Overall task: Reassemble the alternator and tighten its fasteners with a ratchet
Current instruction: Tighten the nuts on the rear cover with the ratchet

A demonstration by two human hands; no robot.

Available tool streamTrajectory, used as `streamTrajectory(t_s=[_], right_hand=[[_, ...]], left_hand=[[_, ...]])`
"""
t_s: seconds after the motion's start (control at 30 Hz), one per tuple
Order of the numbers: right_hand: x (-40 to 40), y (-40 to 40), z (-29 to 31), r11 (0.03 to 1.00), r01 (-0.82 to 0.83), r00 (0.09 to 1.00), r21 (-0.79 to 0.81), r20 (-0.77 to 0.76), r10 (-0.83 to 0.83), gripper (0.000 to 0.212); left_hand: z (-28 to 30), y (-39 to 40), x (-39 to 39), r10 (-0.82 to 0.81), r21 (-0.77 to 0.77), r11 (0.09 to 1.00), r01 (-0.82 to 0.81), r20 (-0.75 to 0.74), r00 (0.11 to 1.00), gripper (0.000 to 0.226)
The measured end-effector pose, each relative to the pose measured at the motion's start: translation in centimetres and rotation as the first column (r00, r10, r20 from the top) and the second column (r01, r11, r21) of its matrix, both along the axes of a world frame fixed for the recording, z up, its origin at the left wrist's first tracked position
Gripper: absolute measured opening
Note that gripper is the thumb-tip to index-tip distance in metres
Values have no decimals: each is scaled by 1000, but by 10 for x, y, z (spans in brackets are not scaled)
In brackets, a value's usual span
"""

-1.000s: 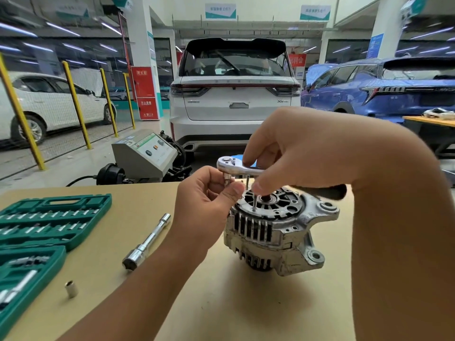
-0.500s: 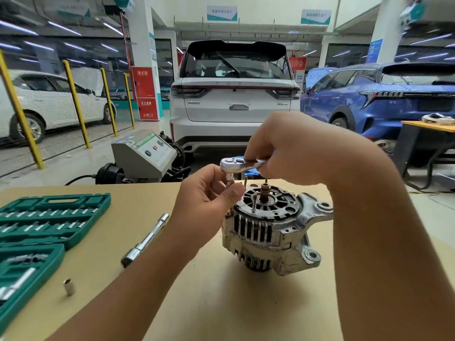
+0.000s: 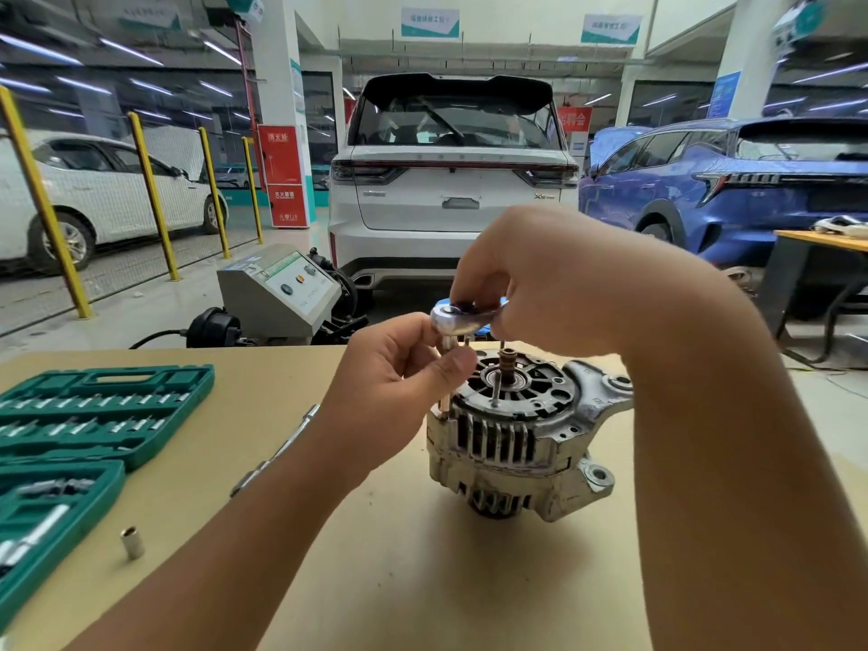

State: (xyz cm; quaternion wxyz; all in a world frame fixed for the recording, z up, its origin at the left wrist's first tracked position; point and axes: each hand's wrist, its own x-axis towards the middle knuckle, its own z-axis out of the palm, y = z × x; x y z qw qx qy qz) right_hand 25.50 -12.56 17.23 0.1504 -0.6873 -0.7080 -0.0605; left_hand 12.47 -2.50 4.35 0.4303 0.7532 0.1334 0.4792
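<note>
While the alternator (image 3: 516, 439) sits upright near the middle of the tan surface (image 3: 422, 580), both hands work at its top left edge. The right hand (image 3: 540, 284) comes from above w/ fingers curled around the ratchet (image 3: 458, 319), gripping it close to the shiny round head. A socket hangs down from that head to a bolt at the alternator's rim. The left hand (image 3: 399, 373) pinches that socket between thumb & fingers, just under the head. Thin studs and a short shaft stick up from the alternator's top.

On the left of the surface lies an open green tool case (image 3: 89, 415) w/ rows of bits. A small loose socket (image 3: 133, 543) stands near it. A silver extension bar (image 3: 282, 448) lies partly behind the left arm. Past the surface are a grey machine (image 3: 277, 293), a white car (image 3: 453, 180) & a blue car (image 3: 728, 180).
</note>
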Motion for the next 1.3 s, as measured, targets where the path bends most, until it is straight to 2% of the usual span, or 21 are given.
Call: streamTrajectory(t_s=[0.03, 0.1, 0.17, 0.27, 0.4, 0.47, 0.57, 0.67, 0.77, 0.9, 0.97, 1.03, 1.13, 1.23, 1.3], right_hand=[[-2, 1, 0, 1000, -17, 1000, 1, 24, 16, 40], [-3, 1, 0, 999, -39, 999, 10, 37, 39, 38], [1, 0, 1, 1000, -29, 999, 6, -12, 30, 34], [8, -1, 0, 1000, 22, 994, -10, -106, -23, 24], [4, -9, 4, 1000, 21, 996, -6, -86, -21, 8], [1, -15, 7, 999, -7, 996, -38, -92, 3, 14], [1, -10, 5, 1000, 4, 994, -27, -109, -7, 13], [4, 0, 0, 999, 42, 993, -12, -107, -43, 27], [6, 1, -1, 999, 14, 997, -33, -77, -16, 10], [7, -4, 0, 996, -29, 996, -83, -83, 22, 21], [6, -1, -1, 998, -12, 997, -55, -76, 8, 28], [3, 3, -3, 1000, 5, 1000, -25, -31, -6, 34], [-1, 6, -6, 1000, -14, 999, 1, 45, 14, 33], [-1, 5, -4, 999, -34, 999, -11, -5, 34, 23], [2, 3, -3, 999, -32, 997, -39, -72, 29, 27]], left_hand=[[2, 0, -1, -13, 22, 1000, 13, -8, 1000, 4], [3, 1, -2, -26, 52, 998, 26, -3, 1000, 5], [3, 2, 0, -16, 48, 999, 16, 1, 1000, 6], [0, 1, 2, 43, 80, 996, -44, 10, 999, 20], [-1, 4, 1, 88, 109, 990, -88, 8, 996, 13], [-1, 4, 1, 79, 97, 992, -81, 27, 997, 14], [-1, 5, -1, 111, 99, 989, -112, 18, 994, 14], [-2, 7, -1, 133, 107, 986, -132, -7, 991, 15], [-3, 3, 2, 126, 62, 990, -128, 29, 992, 24], [-3, 0, 3, 101, 56, 993, -102, 29, 995, 29], [-2, 0, 1, 86, 51, 995, -87, 15, 996, 24], [-1, 2, -2, 51, 33, 998, -51, -1, 999, 8], [-1, 4, -4, -8, -2, 1000, 8, -6, 1000, 14], [0, 3, -4, -17, -36, 999, 19, 32, 999, 16], [1, 1, -3, -6, -54, 998, 8, 39, 999, 13]])
